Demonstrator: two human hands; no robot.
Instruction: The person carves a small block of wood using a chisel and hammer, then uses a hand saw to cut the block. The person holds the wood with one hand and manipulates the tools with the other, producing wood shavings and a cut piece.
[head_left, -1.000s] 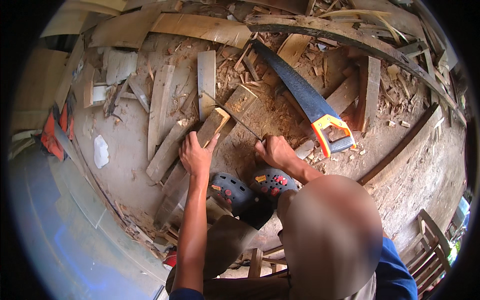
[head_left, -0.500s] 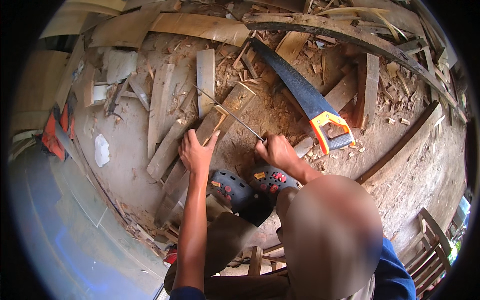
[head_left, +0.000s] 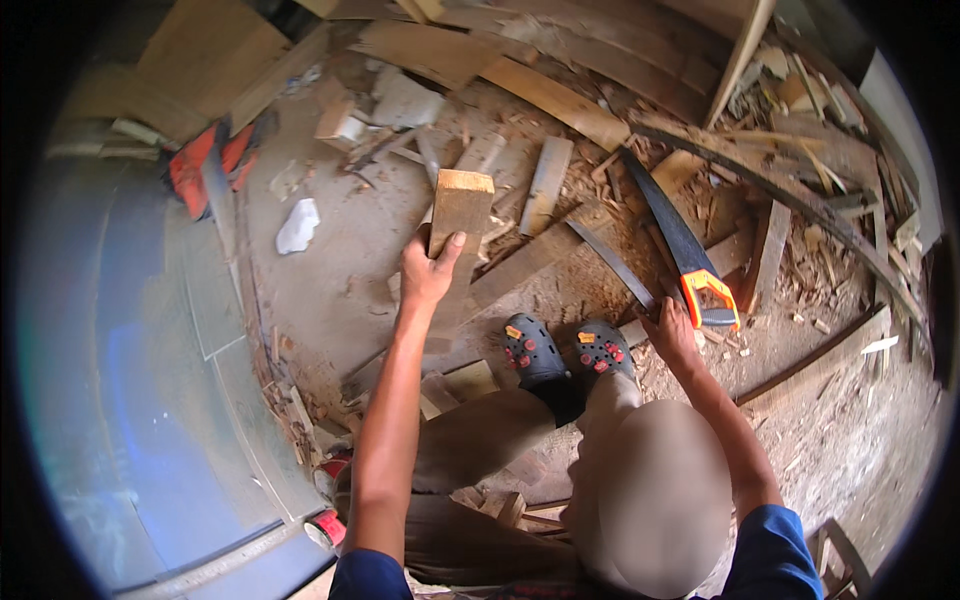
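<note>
My left hand [head_left: 428,272] is closed round a short wooden board [head_left: 462,212], thumb on its near face. The board is raised and tilted, its pale sawn end pointing away from me. My right hand [head_left: 674,332] grips a long knife [head_left: 612,264]; its narrow grey blade points away to the left, and the handle is hidden in my fingers. Just right of that hand lies a hand saw [head_left: 660,205] with a dark blade and an orange-and-black handle. The knife and the board are apart.
My dark clogs [head_left: 535,348] stand between my hands. Wood offcuts [head_left: 545,185] and chips cover the floor ahead. A long curved timber [head_left: 790,190] crosses the far right. On the left are a grey-blue panel [head_left: 130,350], a red-orange cloth [head_left: 195,170] and a white scrap [head_left: 298,226].
My left hand has lifted the board off the other wood. My right hand has moved right with the knife, whose blade has turned its flat side into view. The whole view has shifted.
</note>
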